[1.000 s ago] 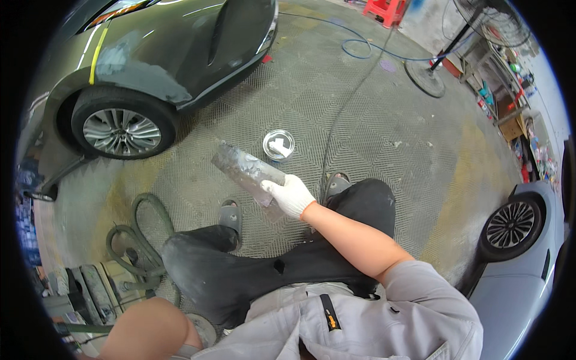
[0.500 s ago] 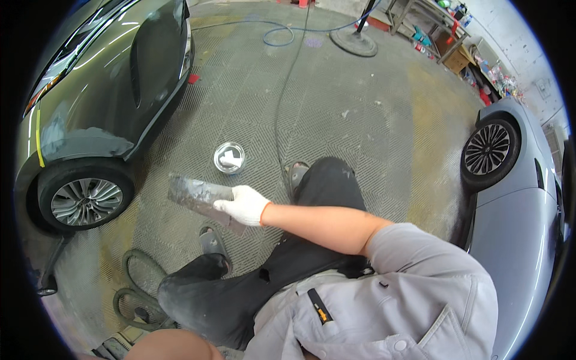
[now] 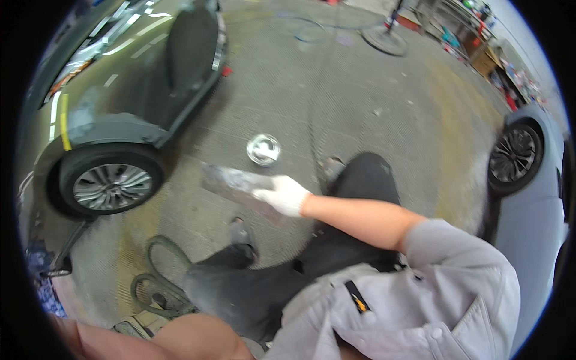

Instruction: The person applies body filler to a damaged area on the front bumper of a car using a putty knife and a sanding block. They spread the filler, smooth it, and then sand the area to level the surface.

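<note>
My right hand, in a white glove, reaches across over the floor in front of my legs. It is closed on the near end of a flat grey rectangular board with whitish smears; a brownish part shows below it. Just beyond the board, a round metal tin with something white in it stands on the floor. Of my left side only a bare bent arm shows at the lower left edge; its hand is out of the picture.
On the left is a dark olive car with grey patches and yellow tape above its front wheel. A silver-grey car stands right. A thick hose coils lower left. Farther back are a round stand base and a cluttered bench.
The whole view has shifted, so cars, tin and my right arm appear farther right, and is blurred. My right hand keeps its hold on the board. More of my left arm shows.
</note>
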A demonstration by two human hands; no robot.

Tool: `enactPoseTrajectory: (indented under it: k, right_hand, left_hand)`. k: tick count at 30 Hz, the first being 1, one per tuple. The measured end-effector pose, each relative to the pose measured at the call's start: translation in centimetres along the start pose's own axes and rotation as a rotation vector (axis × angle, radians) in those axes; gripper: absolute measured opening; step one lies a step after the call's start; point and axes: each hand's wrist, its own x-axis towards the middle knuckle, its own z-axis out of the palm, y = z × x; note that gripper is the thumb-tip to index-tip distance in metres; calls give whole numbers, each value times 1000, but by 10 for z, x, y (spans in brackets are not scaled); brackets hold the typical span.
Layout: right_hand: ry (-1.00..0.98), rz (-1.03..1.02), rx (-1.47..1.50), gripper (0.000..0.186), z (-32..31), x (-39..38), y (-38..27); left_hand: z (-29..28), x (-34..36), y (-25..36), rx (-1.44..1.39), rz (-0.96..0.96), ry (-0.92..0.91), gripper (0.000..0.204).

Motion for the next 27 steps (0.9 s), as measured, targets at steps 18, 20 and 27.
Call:
enactPoseTrajectory:
  k: [18, 20, 27]
  right_hand:
    - [-5, 106, 224, 50, 4, 3, 17]
    - [-59, 163, 373, 47, 4, 0, 18]
    - [37, 45, 338, 46, 7, 0, 22]
  left_hand:
    - [1, -8, 43, 404, 16, 158, 18]
    - [5, -8, 48, 425, 6, 152, 18]
    - [15, -3, 41, 476, 34, 188, 21]
